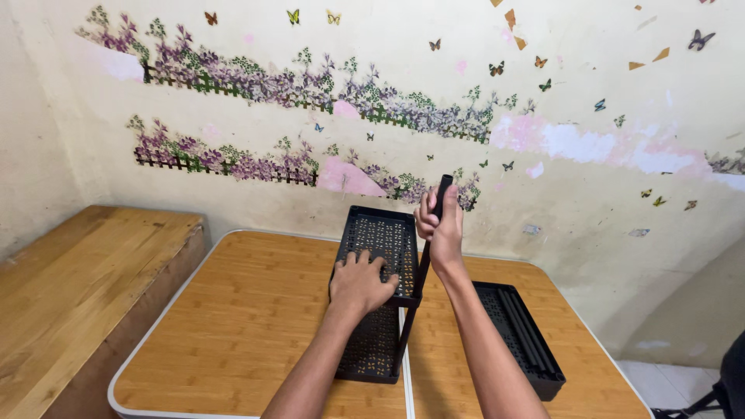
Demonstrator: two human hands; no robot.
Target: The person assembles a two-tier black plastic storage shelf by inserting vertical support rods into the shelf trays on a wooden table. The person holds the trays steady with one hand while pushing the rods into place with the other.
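While left hand (361, 283) presses flat on perforated shelf (378, 240), right hand (442, 229) clamps upright black pole (423, 271), long axis vertical.

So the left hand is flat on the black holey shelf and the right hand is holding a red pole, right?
Not quite. In the head view the pole in the right hand is black, not red. The left hand does press flat on the black holey shelf.
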